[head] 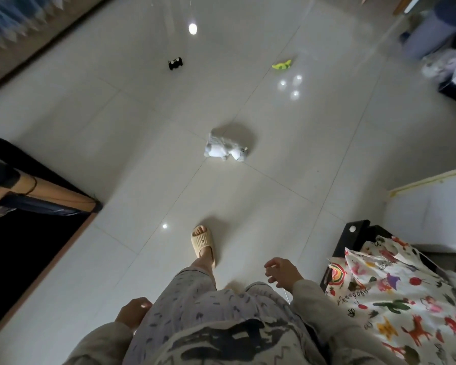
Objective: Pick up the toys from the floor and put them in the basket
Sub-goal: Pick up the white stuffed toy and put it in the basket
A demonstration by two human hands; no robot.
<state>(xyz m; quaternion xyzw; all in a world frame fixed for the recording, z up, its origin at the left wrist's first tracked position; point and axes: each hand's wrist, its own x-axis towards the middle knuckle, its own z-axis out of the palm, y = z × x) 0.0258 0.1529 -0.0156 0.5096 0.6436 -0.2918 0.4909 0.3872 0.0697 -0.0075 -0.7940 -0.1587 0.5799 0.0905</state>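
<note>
Item 1, white plush animal (225, 148): I log it lying on its side near the middle of the tiled floor (287, 185), at a crossing of grout lines. Its long axis runs roughly across my view, head end towards the right and slightly nearer me, legs towards me.

Item 2, black toy car (175, 63): farther off, towards the far left of the floor, long axis across the view; which end is the front I cannot tell.

Item 3, yellow-green toy (282, 65): far right, well apart from the car, long axis tilted up to the right. Too small to identify.

Item 4, basket: I cannot pick one out with certainty; the print-covered object (406, 299) at the near right may be it.

Left hand (133, 312): hanging by the hip, fingers curled loosely, holding nothing. Right hand (282, 271): fingers loosely spread, empty.

Risks, as I judge them: the floor is glossy and I wear slippers (203, 242), so a hurried stoop could slip. Dim light and glare spots could hide small toys. A one-limb pinch on the plush could let it swing and drop.
</note>
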